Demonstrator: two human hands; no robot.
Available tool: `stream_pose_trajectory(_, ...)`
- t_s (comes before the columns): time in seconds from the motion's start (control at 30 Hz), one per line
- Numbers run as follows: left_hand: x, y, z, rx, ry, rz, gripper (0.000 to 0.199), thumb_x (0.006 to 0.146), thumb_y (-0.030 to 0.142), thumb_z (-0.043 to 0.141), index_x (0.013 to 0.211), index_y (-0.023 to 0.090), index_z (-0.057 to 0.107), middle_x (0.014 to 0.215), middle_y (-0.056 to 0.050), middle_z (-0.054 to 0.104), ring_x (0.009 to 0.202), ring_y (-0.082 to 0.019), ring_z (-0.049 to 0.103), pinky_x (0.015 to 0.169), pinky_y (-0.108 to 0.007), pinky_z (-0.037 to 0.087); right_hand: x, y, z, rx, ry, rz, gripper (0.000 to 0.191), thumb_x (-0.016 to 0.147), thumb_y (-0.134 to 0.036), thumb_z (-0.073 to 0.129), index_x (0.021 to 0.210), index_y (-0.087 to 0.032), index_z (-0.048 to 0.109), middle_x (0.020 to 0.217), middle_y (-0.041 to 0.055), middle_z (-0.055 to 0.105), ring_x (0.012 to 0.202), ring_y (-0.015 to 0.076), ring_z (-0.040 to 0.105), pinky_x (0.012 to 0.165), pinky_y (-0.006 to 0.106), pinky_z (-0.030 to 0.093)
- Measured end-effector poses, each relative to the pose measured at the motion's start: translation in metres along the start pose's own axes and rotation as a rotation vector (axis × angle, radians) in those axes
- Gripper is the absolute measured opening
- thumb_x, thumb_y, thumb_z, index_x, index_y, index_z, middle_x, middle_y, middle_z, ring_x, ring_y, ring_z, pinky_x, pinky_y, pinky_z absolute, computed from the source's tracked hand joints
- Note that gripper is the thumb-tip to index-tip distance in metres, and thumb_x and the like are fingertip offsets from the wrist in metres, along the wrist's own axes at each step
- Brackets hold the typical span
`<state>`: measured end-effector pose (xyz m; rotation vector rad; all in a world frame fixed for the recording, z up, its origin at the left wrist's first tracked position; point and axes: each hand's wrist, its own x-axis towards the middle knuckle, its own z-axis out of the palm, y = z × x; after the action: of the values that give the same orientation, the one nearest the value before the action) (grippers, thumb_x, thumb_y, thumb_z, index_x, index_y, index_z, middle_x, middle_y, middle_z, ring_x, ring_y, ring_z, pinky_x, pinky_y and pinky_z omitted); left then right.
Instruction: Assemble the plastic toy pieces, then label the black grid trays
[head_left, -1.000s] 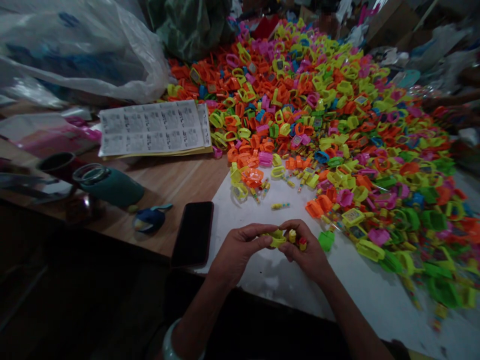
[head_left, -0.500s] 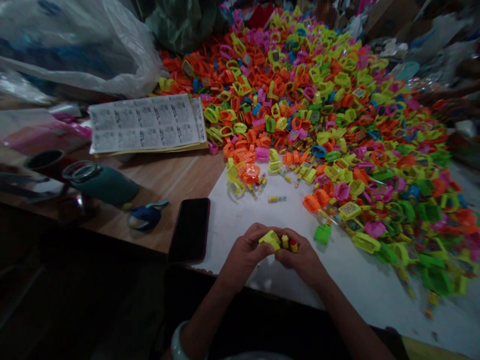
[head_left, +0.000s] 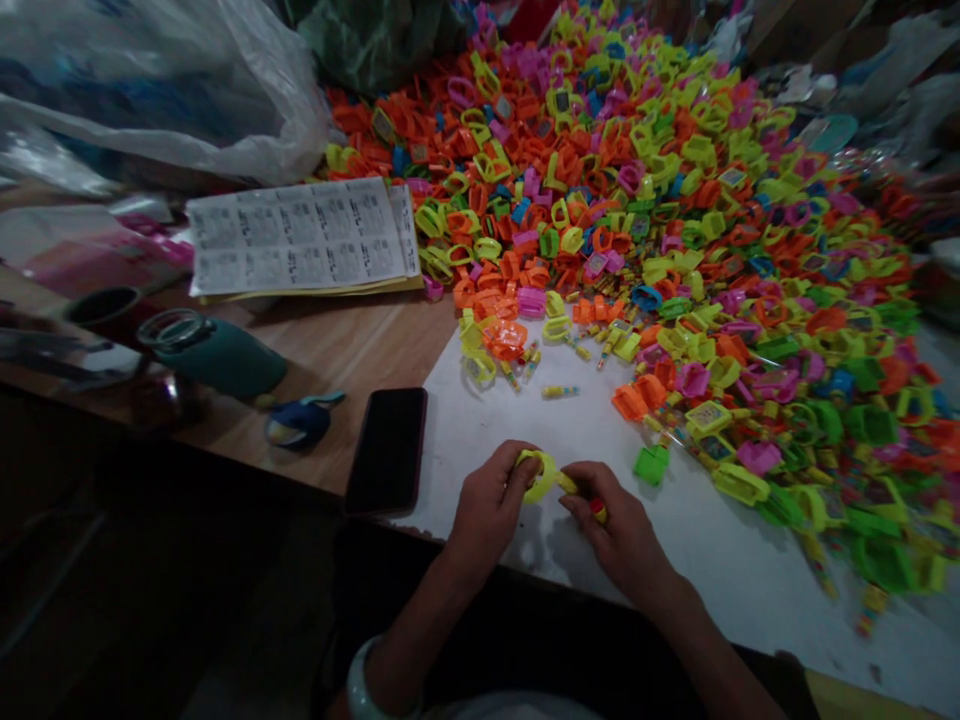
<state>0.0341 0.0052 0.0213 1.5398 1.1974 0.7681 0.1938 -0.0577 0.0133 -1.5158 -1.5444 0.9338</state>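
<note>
Between the thumb and fingers of my left hand (head_left: 486,505) is a yellow plastic toy watch (head_left: 543,480), its round band facing up. My right hand (head_left: 628,535) pinches a small yellow tube (head_left: 567,484) close against the watch's right side; whether it has entered the watch I cannot tell. A second tube with a red end (head_left: 598,511) is tucked in the same right hand. Both hands are above white paper (head_left: 480,425). Beyond them lies a loose yellow tube (head_left: 560,391), and a green plastic piece (head_left: 651,464) rests to the right.
A large heap of colourful toy watches (head_left: 570,210) covers the back and right. Left of the paper are a black phone (head_left: 387,450), a blue bird-like trinket (head_left: 298,422), a teal jar (head_left: 217,352) and printed sheets (head_left: 300,238). A plastic bag (head_left: 285,120) stands behind.
My hands have moved slightly apart. The watch has turned so its band opening shows, and one yellow tube now points at it from my right fingers. The view has shifted slightly.
</note>
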Motion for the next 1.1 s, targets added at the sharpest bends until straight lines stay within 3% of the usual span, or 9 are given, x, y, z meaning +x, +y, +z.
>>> stream_pose_trajectory(0.27, -0.001, -0.013, 0.0, 0.236, -0.052, 0.145, 0.023, 0.088, 0.036, 0.045, 0.091, 0.021, 0.063, 0.09, -0.004, 0.067, 0.084, -0.017, 0.061, 0.077, -0.026, 0.044, 0.012, 0.005, -0.017, -0.221, 0.019, -0.279, 0.026, 0.089, -0.019, 0.047, 0.113, -0.024, 0.055, 0.099, 0.0069, 0.063, 0.094, 0.0177, 0.059, 0.083, 0.032, 0.05)
stream_pose_trajectory(0.67, -0.001, -0.006, -0.001, 0.38, -0.131, 0.189, 0.025, 0.089, 0.035, 0.042, 0.091, 0.021, 0.063, 0.088, -0.006, 0.067, 0.083, -0.018, 0.06, 0.076, -0.028, 0.044, 0.015, 0.006, -0.019, -0.3, 0.026, -0.311, 0.033, 0.087, -0.013, 0.046, 0.114, -0.026, 0.059, 0.096, 0.007, 0.062, 0.091, 0.0179, 0.059, 0.077, 0.031, 0.052)
stream_pose_trajectory(0.93, -0.001, -0.008, -0.001, 0.376, -0.13, 0.154, 0.024, 0.088, 0.033, 0.044, 0.089, 0.02, 0.064, 0.088, -0.007, 0.067, 0.083, -0.019, 0.06, 0.076, -0.029, 0.042, 0.015, 0.005, -0.022, -0.368, -0.137, -0.303, 0.029, 0.09, -0.017, 0.043, 0.116, -0.023, 0.054, 0.091, 0.007, 0.062, 0.085, 0.0172, 0.059, 0.073, 0.029, 0.05)
stream_pose_trajectory(1.1, -0.001, -0.002, -0.001, 0.356, -0.152, 0.078, 0.029, 0.088, 0.035, 0.04, 0.074, 0.021, 0.061, 0.068, 0.0, 0.061, 0.065, -0.014, 0.055, 0.062, -0.024, 0.037, 0.012, 0.003, -0.023, -0.585, -0.216, -0.347, 0.025, 0.091, -0.024, 0.045, 0.114, -0.019, 0.054, 0.084, 0.0063, 0.062, 0.076, 0.017, 0.058, 0.063, 0.026, 0.046)
